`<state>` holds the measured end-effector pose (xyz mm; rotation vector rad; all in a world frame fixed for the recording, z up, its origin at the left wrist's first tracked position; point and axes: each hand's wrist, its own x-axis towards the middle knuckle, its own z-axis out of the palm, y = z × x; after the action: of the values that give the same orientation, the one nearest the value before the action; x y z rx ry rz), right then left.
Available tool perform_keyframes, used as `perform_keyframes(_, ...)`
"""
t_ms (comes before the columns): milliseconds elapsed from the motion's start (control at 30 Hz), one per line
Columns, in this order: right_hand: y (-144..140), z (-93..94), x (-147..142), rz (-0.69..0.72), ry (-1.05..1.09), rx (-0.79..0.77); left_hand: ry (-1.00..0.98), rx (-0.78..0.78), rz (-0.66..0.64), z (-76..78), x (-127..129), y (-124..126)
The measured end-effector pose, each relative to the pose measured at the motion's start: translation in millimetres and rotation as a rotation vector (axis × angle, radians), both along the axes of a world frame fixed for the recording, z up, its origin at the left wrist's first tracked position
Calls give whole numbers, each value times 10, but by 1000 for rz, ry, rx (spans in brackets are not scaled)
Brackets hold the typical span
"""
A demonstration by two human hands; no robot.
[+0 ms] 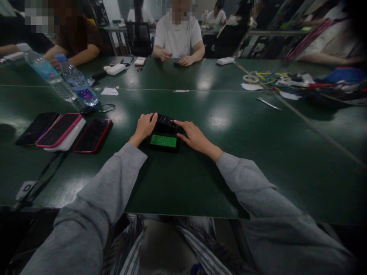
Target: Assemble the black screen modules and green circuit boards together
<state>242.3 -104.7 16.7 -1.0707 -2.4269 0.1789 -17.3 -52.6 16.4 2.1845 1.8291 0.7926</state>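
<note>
A small black case with a green circuit board (163, 141) inside lies on the dark green table (200, 183) in front of me. A black lid part (166, 121) sits tilted at its far edge. My left hand (144, 128) rests at the case's left side, fingertips touching the black lid. My right hand (192, 136) lies at the right side, its index finger reaching onto the lid. Both arms wear grey sleeves.
Three phones (92, 135) lie in a row at my left, one on a white power bank (67, 140). Two water bottles (77, 81) stand behind them. A metal tool (268, 103) and a pile of cables (289, 81) lie at right. People sit across the table.
</note>
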Motion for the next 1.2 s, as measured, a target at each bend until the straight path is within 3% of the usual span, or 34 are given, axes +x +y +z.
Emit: perform_keyframes(1200, -14, 15, -4, -15, -1, -17, 6, 21, -27, -41, -26, 29)
